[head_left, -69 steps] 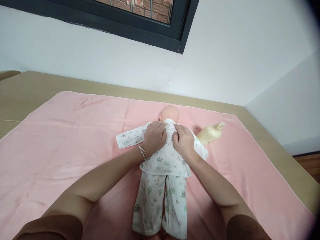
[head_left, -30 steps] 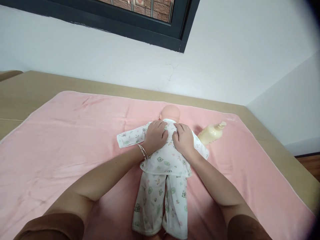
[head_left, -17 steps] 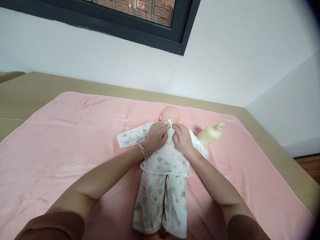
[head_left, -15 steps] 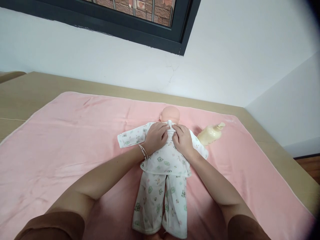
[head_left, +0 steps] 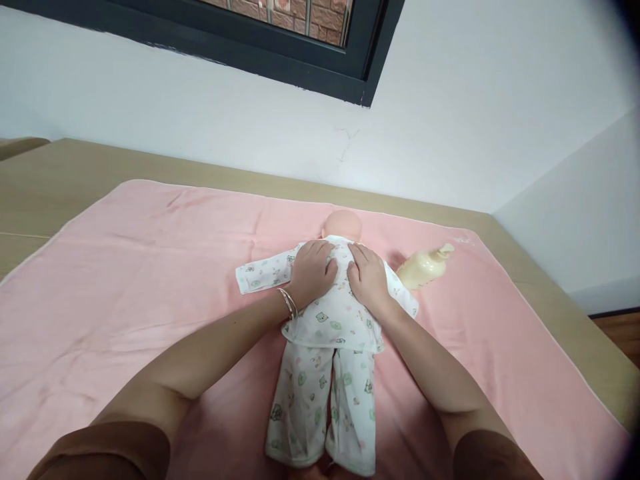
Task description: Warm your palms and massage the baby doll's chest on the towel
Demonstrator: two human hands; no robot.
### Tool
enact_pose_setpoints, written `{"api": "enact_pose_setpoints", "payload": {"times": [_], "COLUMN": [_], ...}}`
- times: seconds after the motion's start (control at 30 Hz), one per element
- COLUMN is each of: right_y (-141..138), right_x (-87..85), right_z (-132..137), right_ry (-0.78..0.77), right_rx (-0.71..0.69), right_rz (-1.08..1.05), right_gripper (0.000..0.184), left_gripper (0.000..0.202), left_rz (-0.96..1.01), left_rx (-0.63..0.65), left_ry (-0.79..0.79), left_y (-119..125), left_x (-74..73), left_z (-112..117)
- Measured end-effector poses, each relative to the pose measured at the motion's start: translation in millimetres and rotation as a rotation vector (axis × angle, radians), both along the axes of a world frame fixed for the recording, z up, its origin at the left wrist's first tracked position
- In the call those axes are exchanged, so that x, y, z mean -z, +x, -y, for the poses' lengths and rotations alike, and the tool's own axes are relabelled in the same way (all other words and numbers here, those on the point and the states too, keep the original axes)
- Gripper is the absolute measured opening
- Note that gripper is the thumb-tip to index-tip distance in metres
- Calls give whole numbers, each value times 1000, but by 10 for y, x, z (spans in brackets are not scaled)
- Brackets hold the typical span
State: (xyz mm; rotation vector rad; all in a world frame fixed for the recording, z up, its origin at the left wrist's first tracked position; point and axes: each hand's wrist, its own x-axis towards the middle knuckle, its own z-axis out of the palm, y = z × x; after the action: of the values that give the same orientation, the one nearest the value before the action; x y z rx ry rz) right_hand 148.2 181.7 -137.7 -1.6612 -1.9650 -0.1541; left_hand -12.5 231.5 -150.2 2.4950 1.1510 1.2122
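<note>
A baby doll [head_left: 343, 226] lies stretched out on a pink blanket [head_left: 190, 233], its bald head away from me and no facial features showing. It wears a white patterned shirt [head_left: 335, 313] and matching trousers [head_left: 300, 407]. My left hand [head_left: 313, 270] rests flat on the shirt near the doll's left-side shoulder in view, fingers stretched toward the collar. Across from it, my right hand [head_left: 369, 273] lies on the other upper side, also with extended fingers. Between the hands the shirt fabric is smooth. Neither hand grips anything.
A cream-coloured pump bottle [head_left: 424, 268] lies tilted on the blanket to the right of the doll. Beneath the blanket is a wooden table [head_left: 225, 168], with a white wall [head_left: 250, 127] and a dark window frame [head_left: 300, 73] behind it.
Both hands have let go of the shirt's collar, which was pinched up into a fold between them. The fabric now lies flat and the fingers are spread on it.
</note>
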Motion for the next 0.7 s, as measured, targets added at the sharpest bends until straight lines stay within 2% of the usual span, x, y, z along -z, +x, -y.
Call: {"api": "enact_pose_setpoints", "payload": {"times": [0.7], "right_y": [6], "right_x": [60], "right_z": [3], "right_ry": [11], "right_rx": [10], "right_rz": [-68], "right_gripper": [44], "left_gripper": [31], "left_rz": [9], "left_rx": [23], "left_ry": [-39], "left_y": [-4], "left_x": [15], "left_z": [-24]}}
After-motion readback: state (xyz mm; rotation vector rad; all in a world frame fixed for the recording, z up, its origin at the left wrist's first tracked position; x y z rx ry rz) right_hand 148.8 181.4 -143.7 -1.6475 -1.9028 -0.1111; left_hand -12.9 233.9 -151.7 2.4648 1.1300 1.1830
